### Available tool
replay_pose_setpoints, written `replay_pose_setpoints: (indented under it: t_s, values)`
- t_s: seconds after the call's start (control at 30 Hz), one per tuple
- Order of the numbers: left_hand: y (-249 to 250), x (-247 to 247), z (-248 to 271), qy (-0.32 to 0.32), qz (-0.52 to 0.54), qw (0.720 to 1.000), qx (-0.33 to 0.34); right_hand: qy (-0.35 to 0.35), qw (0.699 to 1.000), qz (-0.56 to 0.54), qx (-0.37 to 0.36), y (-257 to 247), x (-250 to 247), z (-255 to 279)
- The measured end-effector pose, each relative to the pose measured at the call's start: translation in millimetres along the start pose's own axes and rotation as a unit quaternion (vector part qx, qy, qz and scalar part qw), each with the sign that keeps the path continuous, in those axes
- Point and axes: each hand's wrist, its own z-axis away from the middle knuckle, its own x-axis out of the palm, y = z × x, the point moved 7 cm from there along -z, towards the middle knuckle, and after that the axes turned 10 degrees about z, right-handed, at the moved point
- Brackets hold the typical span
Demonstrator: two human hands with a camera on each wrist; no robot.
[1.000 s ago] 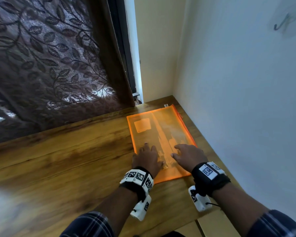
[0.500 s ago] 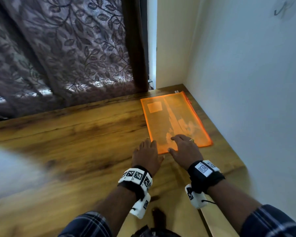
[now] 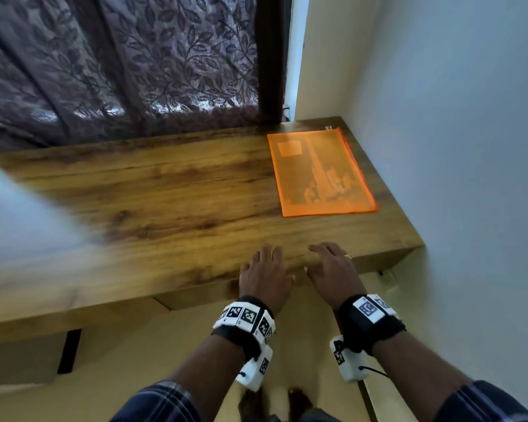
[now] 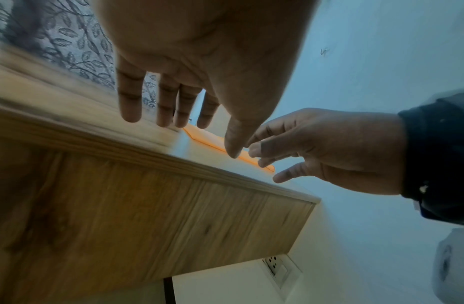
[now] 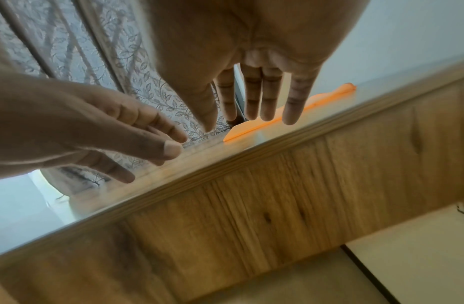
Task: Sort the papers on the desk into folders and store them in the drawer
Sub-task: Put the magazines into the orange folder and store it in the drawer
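An orange see-through zip folder (image 3: 320,172) with a printed sheet inside lies flat at the far right of the wooden desk (image 3: 165,193), close to the wall. Its near edge shows as an orange strip in the left wrist view (image 4: 212,142) and the right wrist view (image 5: 321,96). My left hand (image 3: 265,269) and right hand (image 3: 333,266) hover side by side over the desk's front edge, palms down, fingers straight and slightly spread, holding nothing. In both wrist views the fingers hang clear above the desk edge. Both hands are well short of the folder.
A dark leaf-patterned curtain (image 3: 119,62) hangs behind the desk. A pale wall (image 3: 454,147) closes the right side. The desk's wooden front panel (image 4: 147,216) fills the lower wrist views, with a wall socket (image 4: 277,269) under it at the right. A blurred pale patch (image 3: 19,214) covers the left desk.
Both hands have drawn back from the orange folder to the desk's front edge. The folder stays flat at the far right. The head view has pulled back and shows the desk's underside.
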Motion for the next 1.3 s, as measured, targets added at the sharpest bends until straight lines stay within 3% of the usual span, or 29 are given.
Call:
replay_pose_setpoints:
  t_s: [0.17, 0.23, 0.33, 0.4, 0.47, 0.57, 0.67, 0.77, 0.93, 1.07, 1.2, 1.3]
  values:
    - [-0.5, 3.7, 33.8, 0.051, 0.058, 0.997, 0.026, 0.047, 0.987, -0.147, 0.041, 20.2, 0.8, 27.4]
    - [-11.1, 11.9, 46.4, 0.057, 0.133, 0.989, 0.008, 0.037, 0.969, -0.229, 0.081, 36.0, 12.0, 36.8]
    - [-39.6, 40.9, 62.0, 0.044, 0.281, 0.955, -0.087, -0.022, 0.922, -0.342, 0.177, 66.8, 48.4, 48.4]
    - [-65.4, 74.4, 68.6, 0.012, 0.345, 0.925, -0.157, -0.060, 0.870, -0.415, 0.261, 89.0, 82.6, 52.9]
    - [-91.8, 105.4, 69.6, 0.010, 0.453, 0.857, -0.245, -0.094, 0.784, -0.506, 0.347, 104.7, 118.5, 52.4]
    - [-125.4, 136.0, 65.1, 0.065, 0.609, 0.704, -0.360, -0.114, 0.662, -0.605, 0.428, 114.6, 151.5, 46.5]
    - [-143.3, 152.1, 58.7, 0.102, 0.702, 0.569, -0.417, -0.088, 0.592, -0.656, 0.460, 120.4, 166.7, 34.0]
    - [-157.4, 161.6, 47.4, 0.149, 0.769, 0.462, -0.415, -0.066, 0.531, -0.712, 0.456, 115.5, 175.9, 16.6]
    - [-155.3, 170.2, 26.1, 0.170, 0.831, 0.373, -0.377, -0.040, 0.464, -0.758, 0.457, 102.9, 190.3, -2.7]
    - [-155.4, 174.7, 21.8, 0.197, 0.859, 0.305, -0.361, -0.026, 0.443, -0.771, 0.458, 103.6, 199.1, -4.9]
    - [-156.5, 177.7, 21.3, 0.196, 0.869, 0.279, -0.358, -0.033, 0.443, -0.777, 0.446, 104.9, 198.4, -1.8]
    - [-149.6, 176.9, 25.5, 0.211, 0.863, 0.279, -0.364, -0.041, 0.447, -0.778, 0.439, 106.8, 193.3, 4.5]
